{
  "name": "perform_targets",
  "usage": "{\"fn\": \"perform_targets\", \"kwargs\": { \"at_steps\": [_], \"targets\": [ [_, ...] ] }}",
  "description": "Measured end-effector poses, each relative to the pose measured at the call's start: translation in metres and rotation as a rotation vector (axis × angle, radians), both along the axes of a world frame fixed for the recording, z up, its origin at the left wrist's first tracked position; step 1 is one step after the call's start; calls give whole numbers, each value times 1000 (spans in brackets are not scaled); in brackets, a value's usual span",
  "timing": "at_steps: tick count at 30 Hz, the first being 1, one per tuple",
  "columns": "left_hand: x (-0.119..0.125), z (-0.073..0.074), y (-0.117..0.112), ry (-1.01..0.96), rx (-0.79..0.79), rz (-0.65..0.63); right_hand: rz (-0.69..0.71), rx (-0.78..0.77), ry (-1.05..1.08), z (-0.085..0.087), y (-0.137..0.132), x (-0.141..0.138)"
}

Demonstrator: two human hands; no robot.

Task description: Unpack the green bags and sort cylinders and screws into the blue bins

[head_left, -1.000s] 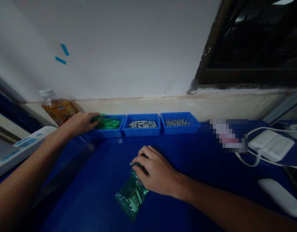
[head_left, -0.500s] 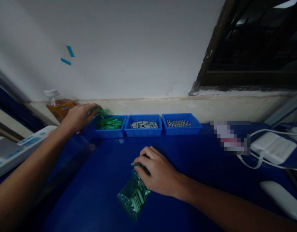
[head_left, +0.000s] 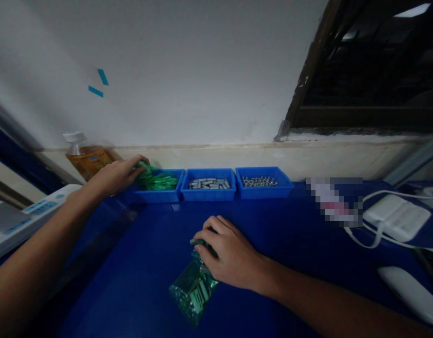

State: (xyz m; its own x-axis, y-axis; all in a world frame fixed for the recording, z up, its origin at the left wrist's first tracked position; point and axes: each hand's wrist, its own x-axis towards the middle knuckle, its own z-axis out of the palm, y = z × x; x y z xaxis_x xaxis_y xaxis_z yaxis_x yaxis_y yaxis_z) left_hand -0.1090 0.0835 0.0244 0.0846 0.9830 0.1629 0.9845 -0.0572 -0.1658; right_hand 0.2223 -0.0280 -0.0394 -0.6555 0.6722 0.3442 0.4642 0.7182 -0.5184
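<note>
My left hand point(head_left: 115, 177) reaches to the leftmost blue bin point(head_left: 156, 194) at the back of the table and pinches a green plastic bag point(head_left: 146, 170) from the pile of green bags point(head_left: 162, 180) in it. My right hand point(head_left: 228, 253) rests on the blue table top point(head_left: 139, 281) near the front, fingers closed on the top edge of a filled green bag point(head_left: 193, 291) with small metal pieces inside, which lies flat on the table.
Two more blue bins stand in the row: a middle bin point(head_left: 208, 183) with grey metal blocks and a right bin point(head_left: 263, 181) with small screws. A drink bottle point(head_left: 83, 155) stands at the back left, a white scale point(head_left: 15, 220) at the left, white devices with cables point(head_left: 396, 217) at the right.
My left hand lifted a green bag slightly above the leftmost bin, then lowered it back toward the pile. My right hand and the filled bag have stayed in place.
</note>
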Motion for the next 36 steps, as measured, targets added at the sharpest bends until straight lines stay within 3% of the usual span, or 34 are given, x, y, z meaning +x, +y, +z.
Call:
{"fn": "perform_targets", "kwargs": {
  "at_steps": [8, 18, 24, 29, 33, 36],
  "targets": [
    [3, -3, 0, 124, -21, 13, 0, 2, 0, 0, -1, 1],
    [20, -11, -3, -4, -66, 38, 5, 18, 6, -1, -1, 1],
    [27, -16, -5, -8, 7, 89, 5, 14, -2, -2, -1, 0],
    [27, -15, -6, -11, -25, 46, 2, 27, -7, -3, -1, 0],
    [33, -10, -16, -33, 66, 51, 8, 35, -9, -3, 0, -1],
    [50, -11, -38, -76, 240, 18, 7, 26, 53, -2, 2, -2]
  ]
}}
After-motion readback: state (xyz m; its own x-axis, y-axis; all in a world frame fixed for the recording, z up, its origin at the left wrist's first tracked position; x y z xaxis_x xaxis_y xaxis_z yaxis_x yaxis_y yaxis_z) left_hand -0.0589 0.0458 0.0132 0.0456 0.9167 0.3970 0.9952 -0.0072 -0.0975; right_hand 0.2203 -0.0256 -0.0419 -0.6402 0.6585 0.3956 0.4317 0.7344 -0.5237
